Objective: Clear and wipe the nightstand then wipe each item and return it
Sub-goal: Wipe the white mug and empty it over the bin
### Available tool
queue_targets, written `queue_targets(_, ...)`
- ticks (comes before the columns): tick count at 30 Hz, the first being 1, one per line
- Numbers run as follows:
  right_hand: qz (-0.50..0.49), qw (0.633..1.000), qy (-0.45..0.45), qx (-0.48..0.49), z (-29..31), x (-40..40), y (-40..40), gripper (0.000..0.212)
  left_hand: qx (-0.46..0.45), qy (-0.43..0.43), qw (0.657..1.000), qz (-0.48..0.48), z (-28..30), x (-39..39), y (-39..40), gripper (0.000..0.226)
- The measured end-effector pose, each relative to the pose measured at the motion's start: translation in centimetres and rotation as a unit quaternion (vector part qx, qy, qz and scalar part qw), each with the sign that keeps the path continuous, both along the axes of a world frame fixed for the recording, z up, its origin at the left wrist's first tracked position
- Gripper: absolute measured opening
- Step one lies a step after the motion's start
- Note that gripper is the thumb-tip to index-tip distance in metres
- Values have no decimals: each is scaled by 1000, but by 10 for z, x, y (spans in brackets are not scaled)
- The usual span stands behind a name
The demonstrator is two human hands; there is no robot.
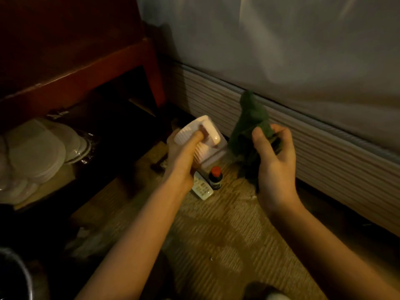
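My left hand (184,152) grips a white ribbed plastic object (200,132), thumb laid over its top, held above the floor. My right hand (273,161) holds a dark green cloth (249,128) bunched in its curled fingers, one end of the cloth sticking up beside the white object. Just below my left hand, a white remote control (202,188) and a small dark bottle with a red cap (215,177) sit on the woven floor mat (227,234). The dark red wooden nightstand (75,68) stands at the upper left.
A mattress edge (281,131) with a pale sheet (281,40) runs along the right. Stacked white plates (36,156) in plastic wrap lie on the shelf under the nightstand. A metal rim (19,269) shows at the lower left corner.
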State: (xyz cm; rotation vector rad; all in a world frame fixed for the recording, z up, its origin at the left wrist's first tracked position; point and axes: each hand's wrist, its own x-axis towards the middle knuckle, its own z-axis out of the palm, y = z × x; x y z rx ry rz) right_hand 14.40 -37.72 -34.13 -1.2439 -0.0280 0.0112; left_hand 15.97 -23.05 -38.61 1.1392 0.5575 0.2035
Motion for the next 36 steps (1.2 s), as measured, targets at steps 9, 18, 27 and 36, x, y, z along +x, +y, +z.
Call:
queue_targets(9,83,972,-152,-159,-27,-9,8,35,113,-5,992,-59,7,-28,-24,104)
queue_targets(18,56,942,-198,-266,-19,2,3,19,264,-89,958,-72,19,-61,-30,95)
queue_targets(27,-36,864,-381,-327,-29,-5,10,18,156,-56,986,-14,17,-53,-28,84)
queue_targets(36,2,848,-420,-325,-40,-23,26,31,-39,13,999,-21,10,-48,-22,75)
